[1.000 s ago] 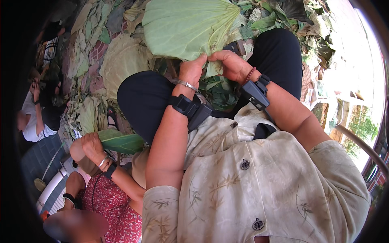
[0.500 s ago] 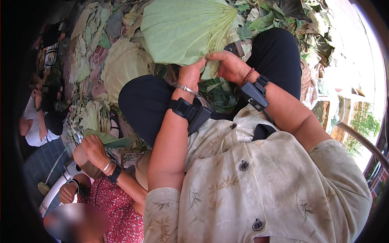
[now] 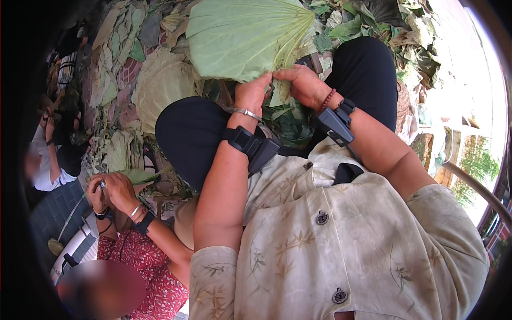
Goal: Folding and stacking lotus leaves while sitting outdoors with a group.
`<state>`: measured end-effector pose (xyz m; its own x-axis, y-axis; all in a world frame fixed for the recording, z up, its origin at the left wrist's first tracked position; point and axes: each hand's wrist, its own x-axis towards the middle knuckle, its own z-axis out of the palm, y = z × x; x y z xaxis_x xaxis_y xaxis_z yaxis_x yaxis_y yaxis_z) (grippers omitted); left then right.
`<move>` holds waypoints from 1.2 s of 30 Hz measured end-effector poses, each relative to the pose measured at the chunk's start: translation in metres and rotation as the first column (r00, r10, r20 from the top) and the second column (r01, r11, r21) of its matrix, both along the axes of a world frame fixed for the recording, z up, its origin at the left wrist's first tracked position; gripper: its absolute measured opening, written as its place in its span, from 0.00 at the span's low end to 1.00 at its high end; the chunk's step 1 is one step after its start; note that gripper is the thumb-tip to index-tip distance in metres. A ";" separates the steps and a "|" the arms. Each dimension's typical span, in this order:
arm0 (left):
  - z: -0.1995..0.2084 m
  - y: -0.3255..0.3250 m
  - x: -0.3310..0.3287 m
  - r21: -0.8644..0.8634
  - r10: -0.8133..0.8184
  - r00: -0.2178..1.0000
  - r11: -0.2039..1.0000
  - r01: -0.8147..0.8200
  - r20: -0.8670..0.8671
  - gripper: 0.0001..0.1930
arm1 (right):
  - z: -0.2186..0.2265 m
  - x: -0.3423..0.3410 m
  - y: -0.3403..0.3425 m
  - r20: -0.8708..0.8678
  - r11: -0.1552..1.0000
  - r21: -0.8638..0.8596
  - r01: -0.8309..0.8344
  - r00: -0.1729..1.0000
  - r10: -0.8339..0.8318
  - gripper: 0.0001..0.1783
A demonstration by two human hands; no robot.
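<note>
Up front, my left hand [image 3: 252,94] and right hand [image 3: 302,85] both pinch the lower edge of a large pale green leaf [image 3: 245,34] held above my knees. Loose leaves [image 3: 160,85] litter the ground around, and a co-worker's hands [image 3: 109,192] at lower left grip a narrower green leaf [image 3: 140,175].

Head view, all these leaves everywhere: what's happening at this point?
A seated person holds a large pale green leaf at its base with both hands, left hand and right hand close together above their knees. More leaves lie piled on the ground in front. At lower left, a co-worker in a red patterned top handles another green leaf.
</note>
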<state>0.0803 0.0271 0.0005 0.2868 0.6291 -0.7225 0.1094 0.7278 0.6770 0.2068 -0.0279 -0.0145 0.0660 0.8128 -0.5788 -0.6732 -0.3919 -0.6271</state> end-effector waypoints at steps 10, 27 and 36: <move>0.002 -0.001 -0.001 0.026 -0.045 0.999 0.999 0.046 -0.021 0.06 | 0.001 0.002 -0.001 -0.115 0.999 -0.035 -0.042 0.993 0.038 0.12; 0.005 0.004 0.005 -0.021 0.057 0.998 0.998 -0.057 0.008 0.10 | 0.009 0.000 0.000 0.039 1.000 0.021 -0.010 0.999 0.010 0.12; 0.006 0.002 0.006 0.057 0.038 0.999 0.998 -0.036 -0.023 0.07 | 0.005 0.002 0.001 0.016 0.999 -0.022 -0.048 0.999 0.049 0.12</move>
<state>0.0859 0.0290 0.0070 0.2452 0.6790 -0.6920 0.1000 0.6923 0.7147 0.2086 -0.0265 -0.0093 0.0366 0.8025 -0.5956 -0.6427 -0.4375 -0.6290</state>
